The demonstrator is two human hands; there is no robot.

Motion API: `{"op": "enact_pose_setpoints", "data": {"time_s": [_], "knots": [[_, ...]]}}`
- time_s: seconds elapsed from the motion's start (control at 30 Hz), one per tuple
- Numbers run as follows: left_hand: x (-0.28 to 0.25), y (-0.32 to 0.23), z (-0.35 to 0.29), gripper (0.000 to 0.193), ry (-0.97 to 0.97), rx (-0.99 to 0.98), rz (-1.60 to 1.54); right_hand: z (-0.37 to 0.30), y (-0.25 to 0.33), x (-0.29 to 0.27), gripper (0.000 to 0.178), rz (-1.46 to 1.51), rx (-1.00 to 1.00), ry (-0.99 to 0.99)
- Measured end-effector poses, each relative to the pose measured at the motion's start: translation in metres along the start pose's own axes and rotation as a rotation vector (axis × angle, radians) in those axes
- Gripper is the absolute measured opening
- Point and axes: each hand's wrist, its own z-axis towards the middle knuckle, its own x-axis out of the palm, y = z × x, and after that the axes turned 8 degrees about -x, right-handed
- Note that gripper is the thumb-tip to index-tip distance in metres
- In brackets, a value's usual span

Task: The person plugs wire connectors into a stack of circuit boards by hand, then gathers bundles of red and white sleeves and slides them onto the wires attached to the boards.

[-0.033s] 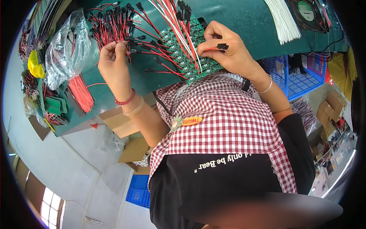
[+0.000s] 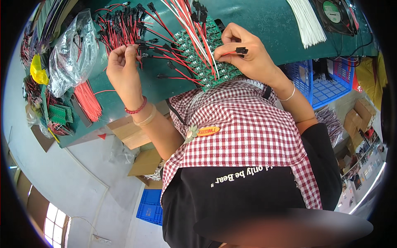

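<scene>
A green panel of circuit boards (image 2: 213, 39) lies at the table's edge against my apron. Red-and-black leads with black plugs (image 2: 175, 62) stick out from its left side, and loose red and white wires (image 2: 197, 36) lie across it. My right hand (image 2: 247, 51) is closed over the panel's right part, pinching a connector lead (image 2: 241, 50) whose black plug points right. Thumb and forefinger together, my left hand (image 2: 126, 68) is at the lower edge of a heap of connector leads (image 2: 120, 29); what sits between its fingertips is too small to tell.
Left of the heap are a clear plastic bag (image 2: 72, 53), a bundle of red wires (image 2: 88, 101) and a small green board stack (image 2: 60, 114). White wires (image 2: 307, 25) and a black fan (image 2: 334, 14) lie at the far right. A blue crate (image 2: 328, 89) stands below the table's right edge.
</scene>
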Motion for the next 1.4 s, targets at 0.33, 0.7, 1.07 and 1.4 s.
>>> {"op": "enact_pose_setpoints", "data": {"time_s": [0.33,0.7,1.07,1.4], "knots": [[-0.002,-0.001,-0.001,0.012,-0.007,0.009,-0.039,-0.005,-0.001,0.003,0.015,0.092,0.056,-0.014],[0.000,-0.006,-0.008,0.012,-0.012,0.029,-0.038,0.002,0.008,0.000,0.008,-0.232,-0.083,0.040],[0.007,-0.061,-0.059,0.013,0.196,0.162,-0.215,0.007,0.026,0.003,0.016,-0.302,0.203,-0.014],[0.046,-0.069,-0.079,0.017,0.436,0.426,-0.064,0.030,0.081,-0.019,0.015,0.371,0.193,0.044]]}}
